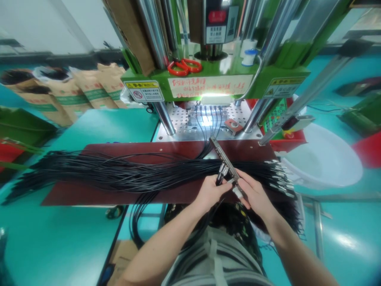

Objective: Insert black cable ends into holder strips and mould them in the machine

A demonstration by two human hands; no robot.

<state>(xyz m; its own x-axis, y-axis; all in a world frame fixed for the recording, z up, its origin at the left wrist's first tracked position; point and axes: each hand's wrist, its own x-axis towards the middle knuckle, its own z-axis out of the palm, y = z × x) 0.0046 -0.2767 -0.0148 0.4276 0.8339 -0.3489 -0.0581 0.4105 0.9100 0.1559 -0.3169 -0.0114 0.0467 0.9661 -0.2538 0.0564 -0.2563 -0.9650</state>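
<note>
My right hand (253, 191) is closed round the lower end of a long metal bar (224, 159), which slants up and to the left over the board. Close beside it, my left hand (210, 192) pinches black cables with metal connectors (222, 171) against the bar's near side. A thick bundle of black cables (133, 172) lies across the dark red board (98, 196) just beyond my hands, its silvery connector ends (281, 178) at the right. More cables run from a metal fixture (195, 119) in the press towards the bar.
A green press (220, 85) with metal columns stands ahead. Red-handled scissors (184, 67) and a white spool (249, 57) rest on it. A white basin (324, 159) is at the right, with a red tray (290, 145) beside it. Paper sacks (68, 93) stand at the back left.
</note>
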